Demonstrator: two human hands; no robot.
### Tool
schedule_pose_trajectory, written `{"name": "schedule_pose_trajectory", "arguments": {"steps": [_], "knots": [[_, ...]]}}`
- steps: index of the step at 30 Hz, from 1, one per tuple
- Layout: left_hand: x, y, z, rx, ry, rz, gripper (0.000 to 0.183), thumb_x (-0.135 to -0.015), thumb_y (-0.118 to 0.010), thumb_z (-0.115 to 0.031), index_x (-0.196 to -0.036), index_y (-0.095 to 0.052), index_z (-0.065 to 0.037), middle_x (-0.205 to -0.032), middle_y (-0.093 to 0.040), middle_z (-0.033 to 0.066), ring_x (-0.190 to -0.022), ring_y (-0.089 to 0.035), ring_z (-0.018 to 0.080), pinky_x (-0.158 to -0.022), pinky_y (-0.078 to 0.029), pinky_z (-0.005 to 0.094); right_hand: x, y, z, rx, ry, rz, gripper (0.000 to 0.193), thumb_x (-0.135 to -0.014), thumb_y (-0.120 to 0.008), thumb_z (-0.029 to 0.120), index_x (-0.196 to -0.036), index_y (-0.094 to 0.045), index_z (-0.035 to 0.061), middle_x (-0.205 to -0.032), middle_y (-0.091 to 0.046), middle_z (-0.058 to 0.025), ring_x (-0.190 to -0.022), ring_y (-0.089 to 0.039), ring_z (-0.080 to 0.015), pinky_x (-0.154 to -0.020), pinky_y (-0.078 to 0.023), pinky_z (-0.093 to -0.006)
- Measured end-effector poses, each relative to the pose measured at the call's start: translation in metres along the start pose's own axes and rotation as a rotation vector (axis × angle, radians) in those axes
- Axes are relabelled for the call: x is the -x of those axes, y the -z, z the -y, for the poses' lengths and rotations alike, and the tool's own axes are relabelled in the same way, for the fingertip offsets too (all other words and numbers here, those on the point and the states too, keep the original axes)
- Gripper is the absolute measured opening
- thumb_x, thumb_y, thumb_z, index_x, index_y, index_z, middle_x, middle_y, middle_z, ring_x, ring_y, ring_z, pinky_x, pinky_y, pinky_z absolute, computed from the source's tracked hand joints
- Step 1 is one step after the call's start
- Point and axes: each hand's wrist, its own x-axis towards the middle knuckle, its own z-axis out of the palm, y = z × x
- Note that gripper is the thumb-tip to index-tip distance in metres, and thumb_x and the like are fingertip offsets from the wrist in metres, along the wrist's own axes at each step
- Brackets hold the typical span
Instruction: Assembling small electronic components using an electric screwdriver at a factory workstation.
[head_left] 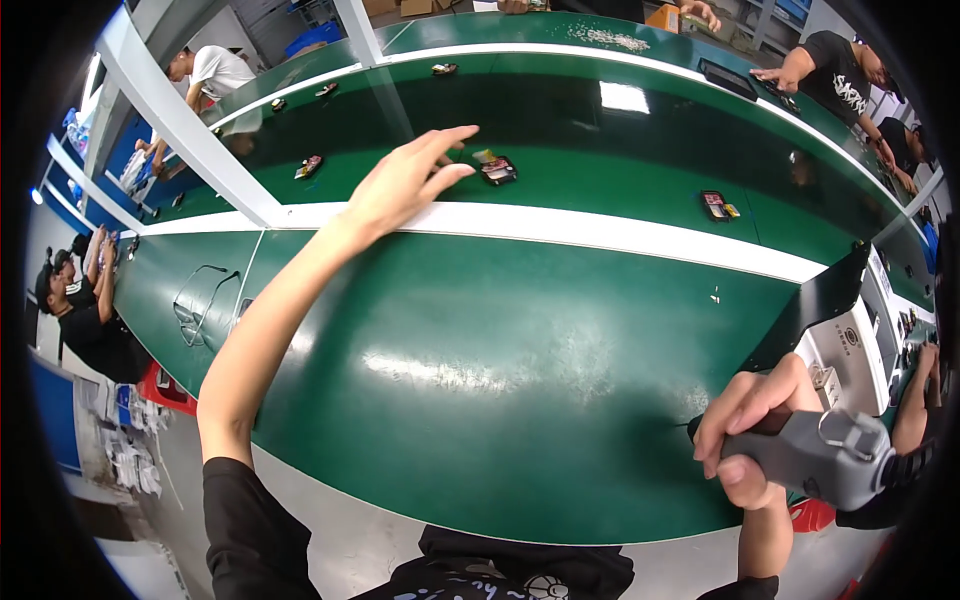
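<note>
My left hand (398,188) reaches across the white rail onto the green conveyor belt, its fingers stretched out and apart, holding nothing. Just right of its fingertips lies a small black device assembly (496,170) with a yellow part on it, apart from the hand. At the lower right, my right hand (745,420) is wrapped round a grey electric screwdriver (842,458). A wire loop and a black cable show at the tool's rear end, and its thin dark tip points left over the green bench top (480,430).
A white rail (600,238) separates bench and belt. More small assemblies (716,206) sit along the belt. Eyeglasses (198,312) lie on the left of the bench. A white box-shaped unit with a black panel (850,340) stands at the right. Co-workers sit around the line.
</note>
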Motion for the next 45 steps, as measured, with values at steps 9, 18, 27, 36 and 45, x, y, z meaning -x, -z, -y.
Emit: {"name": "schedule_pose_trajectory", "arguments": {"steps": [9, 18, 27, 36, 45], "knots": [[0.051, 0.071, 0.17, -0.764, 0.618, -0.174, 0.054, -0.107, -0.062, -0.042, -0.149, -0.058, -0.008, -0.134, -0.06, 0.0196, -0.127, -0.057, 0.0401, -0.103, -0.051, 0.0536, 0.009, 0.014, -0.001, -0.159, -0.057, -0.083, 0.052, -0.078, -0.094, 0.003, -0.105, -0.049, 0.0033, -0.085, -0.07, -0.0209, -0.06, -0.061, -0.0122, -0.057, -0.055, -0.0266], [0.049, 0.072, 0.158, -0.396, 0.221, -0.347, 0.041, -0.094, -0.082, -0.021, -0.124, -0.065, 0.002, -0.11, -0.066, 0.0183, -0.105, -0.062, 0.0339, -0.094, -0.052, 0.0436, 0.023, 0.007, 0.007, -0.069, 0.224, -0.279, 0.049, -0.094, -0.08, 0.024, -0.1, -0.036, 0.0043, -0.066, -0.058, -0.0123, -0.038, -0.05, -0.0146, -0.034, -0.048, -0.0263], [0.057, 0.001, 0.003, -0.075, 0.059, -0.167, 0.058, -0.087, -0.083, -0.004, -0.138, -0.057, -0.006, -0.112, -0.061, 0.0103, -0.097, -0.06, 0.0228, -0.09, -0.052, 0.0351, 0.016, 0.059, 0.086, 0.176, 0.397, -0.476, 0.028, -0.103, -0.054, 0.028, -0.105, -0.041, 0.0031, -0.076, -0.055, -0.0085, -0.035, -0.042, -0.0142, -0.063, -0.055, -0.0246], [0.079, -0.063, -0.191, -0.14, -0.71, 0.114, 0.036, -0.083, -0.085, -0.019, -0.103, -0.068, 0.006, -0.101, -0.066, 0.0151, -0.081, -0.063, 0.0265, -0.065, -0.056, 0.0349, 0.011, 0.084, 0.083, 0.252, 0.404, -0.507, 0.027, -0.11, -0.043, 0.022, -0.108, -0.053, -0.0023, -0.086, -0.057, -0.0135, -0.045, -0.042, -0.0126, -0.037, -0.038, -0.0259], [0.097, -0.044, -0.236, -0.095, -0.695, 0.326, 0.04, -0.087, -0.082, -0.012, -0.119, -0.072, 0.009, -0.113, -0.068, 0.0156, -0.083, -0.063, 0.0222, -0.068, -0.06, 0.0313, 0.009, 0.061, 0.09, 0.266, 0.432, -0.498, 0.027, -0.111, -0.042, 0.021, -0.108, -0.054, -0.0026, -0.087, -0.058, -0.0146, -0.045, -0.042, -0.0132, -0.037, -0.039, -0.0263]]}}
